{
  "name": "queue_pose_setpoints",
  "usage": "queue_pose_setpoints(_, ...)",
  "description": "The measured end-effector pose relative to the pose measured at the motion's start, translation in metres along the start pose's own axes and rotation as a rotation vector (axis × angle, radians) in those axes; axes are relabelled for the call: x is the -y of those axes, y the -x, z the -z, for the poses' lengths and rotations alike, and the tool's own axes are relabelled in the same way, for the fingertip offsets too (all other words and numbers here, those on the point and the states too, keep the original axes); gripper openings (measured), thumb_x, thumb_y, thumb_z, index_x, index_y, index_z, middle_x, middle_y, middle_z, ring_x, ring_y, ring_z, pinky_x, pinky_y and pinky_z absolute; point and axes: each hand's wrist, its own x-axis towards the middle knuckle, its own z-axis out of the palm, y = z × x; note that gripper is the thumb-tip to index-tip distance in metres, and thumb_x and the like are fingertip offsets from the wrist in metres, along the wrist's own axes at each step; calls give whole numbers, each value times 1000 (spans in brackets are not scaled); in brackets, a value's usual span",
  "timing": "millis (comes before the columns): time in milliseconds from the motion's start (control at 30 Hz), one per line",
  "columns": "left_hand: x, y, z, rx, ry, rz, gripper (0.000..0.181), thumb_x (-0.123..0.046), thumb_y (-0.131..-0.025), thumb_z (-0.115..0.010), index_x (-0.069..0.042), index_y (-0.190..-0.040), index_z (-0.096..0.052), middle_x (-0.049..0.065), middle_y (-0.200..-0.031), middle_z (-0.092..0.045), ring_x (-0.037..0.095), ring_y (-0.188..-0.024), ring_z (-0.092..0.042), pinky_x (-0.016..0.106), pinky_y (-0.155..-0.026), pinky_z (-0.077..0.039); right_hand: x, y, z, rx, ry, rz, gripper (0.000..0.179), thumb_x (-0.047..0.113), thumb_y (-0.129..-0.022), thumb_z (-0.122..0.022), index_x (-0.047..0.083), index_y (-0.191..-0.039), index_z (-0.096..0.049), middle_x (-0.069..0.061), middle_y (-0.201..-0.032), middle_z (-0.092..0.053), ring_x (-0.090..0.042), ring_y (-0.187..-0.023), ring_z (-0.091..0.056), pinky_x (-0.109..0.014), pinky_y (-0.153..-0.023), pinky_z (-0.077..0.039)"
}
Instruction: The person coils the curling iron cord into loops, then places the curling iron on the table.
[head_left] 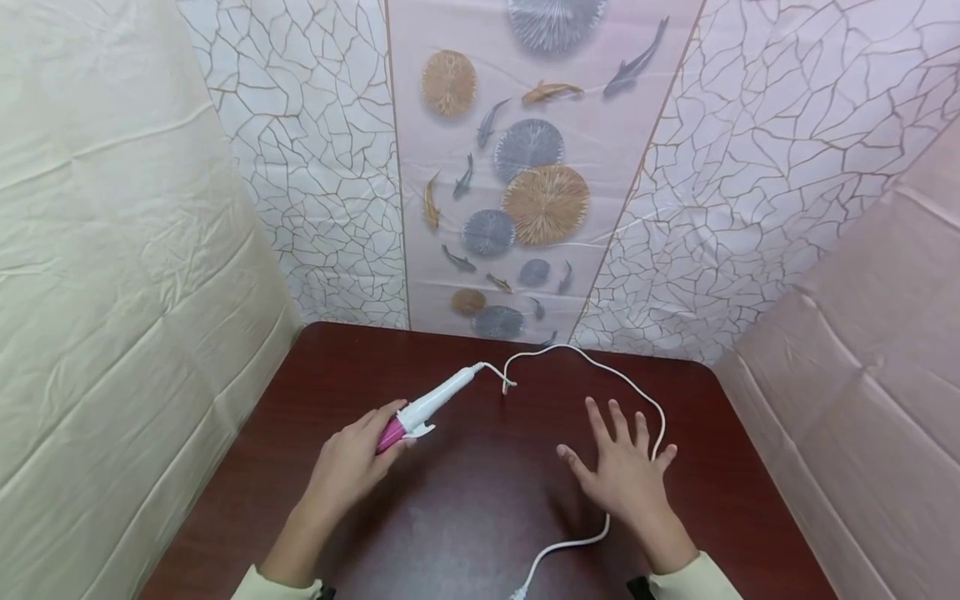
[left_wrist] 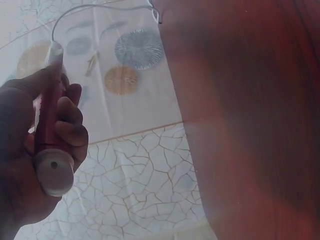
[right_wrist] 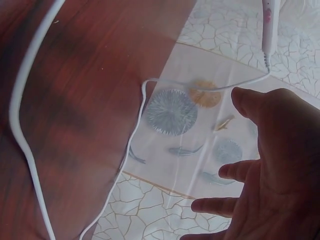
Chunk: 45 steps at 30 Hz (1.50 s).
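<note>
My left hand (head_left: pixel 347 463) grips the pink barrel of a curling iron (head_left: pixel 438 402) and holds it above the table's left half. Its white handle tilts toward the back right, and a small white lever sticks out near the barrel. In the left wrist view, fingers wrap the pink barrel (left_wrist: pixel 46 125), with the rounded pale end cap (left_wrist: pixel 55 172) below them. A white cord (head_left: pixel 633 385) runs from the handle and loops to the right. Over that cord, my right hand (head_left: pixel 624 477) is spread with straight fingers, holding nothing. The right wrist view shows the handle (right_wrist: pixel 270 25) at top right.
The dark reddish-brown table (head_left: pixel 465 500) reaches a patterned wall covering (head_left: pixel 495 167) at the back. Pale fabric walls (head_left: pixel 135 275) stand at both sides. Toward the front edge, the cord ends at a white plug (head_left: pixel 519 592), partly cut off by the frame.
</note>
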Motion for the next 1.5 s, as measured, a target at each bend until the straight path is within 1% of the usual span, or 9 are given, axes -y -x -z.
queue_pose_setpoints(133,-5,-4,1,13,-15,4,57,-46,-93,-88,-13,-137,-74,6,-106,-79,18,-75,-63,37,-63,-51,4,-3,2,-25,-1,14,96,77,-100,-58,27,-176,-28,-22,-180,-30,-63,-163,-19,-100,-110,-7)
queue_pose_setpoints(300,-8,-8,2,46,-53,-4,45,-52,-94,-85,-14,-119,-80,-2,-95,-69,11,-69,-52,30,-59,-44,7,-8,4,-24,7,23,96,77,-100,-57,27,-176,-28,-22,-180,-30,-63,-163,-20,-100,-110,-8)
queue_pose_setpoints(633,-13,-13,7,17,-141,-133,48,-54,-91,-87,-16,-118,-79,-3,-102,-67,9,-77,-53,24,-59,-43,15,-22,-1,-34,-14,121,80,62,-105,-64,33,-174,-35,-16,-181,-33,-58,-166,-20,-100,-111,-7)
queue_pose_setpoints(900,-17,-17,6,12,-77,-196,44,-52,-91,-88,-21,-118,-75,-6,-102,-63,7,-65,-47,24,-56,-39,27,-34,-11,-97,-96,306,62,46,-104,-74,34,-162,-57,-8,-174,-47,-49,-164,-33,-97,-114,-14)
queue_pose_setpoints(1100,-22,-16,7,16,-7,-205,44,-50,-91,-89,-21,-121,-74,-8,-100,-65,5,-64,-47,22,-57,-39,26,-37,-19,-142,-200,363,53,33,-101,-79,24,-152,-68,-9,-166,-56,-48,-157,-44,-95,-112,-23)
queue_pose_setpoints(1200,-23,-14,8,-5,38,-220,46,-47,-89,-91,-20,-123,-76,-9,-101,-72,5,-67,-52,21,-59,-43,22,-42,-26,-167,-350,412,43,21,-102,-78,19,-144,-74,-11,-158,-63,-46,-148,-55,-82,-113,-39)
queue_pose_setpoints(1300,-23,-12,9,-17,87,-230,47,-46,-88,-92,-19,-124,-77,-9,-99,-74,4,-69,-54,22,-61,-44,17,-47,-33,-159,-538,451,32,11,-104,-74,17,-135,-79,-13,-149,-70,-38,-140,-64,-52,-113,-54)
queue_pose_setpoints(1400,-23,-12,10,-8,123,-224,47,-46,-89,-91,-20,-125,-76,-11,-94,-70,2,-69,-52,21,-60,-42,11,-49,-36,-109,-714,435,27,9,-106,-70,15,-130,-81,-14,-140,-75,-26,-134,-70,-23,-108,-54)
queue_pose_setpoints(1500,-19,-13,11,14,128,-196,45,-48,-93,-87,-22,-127,-75,-13,-88,-61,1,-68,-47,22,-60,-40,5,-49,-36,-56,-860,379,23,10,-108,-68,10,-127,-81,-18,-126,-80,-14,-119,-77,-14,-98,-55)
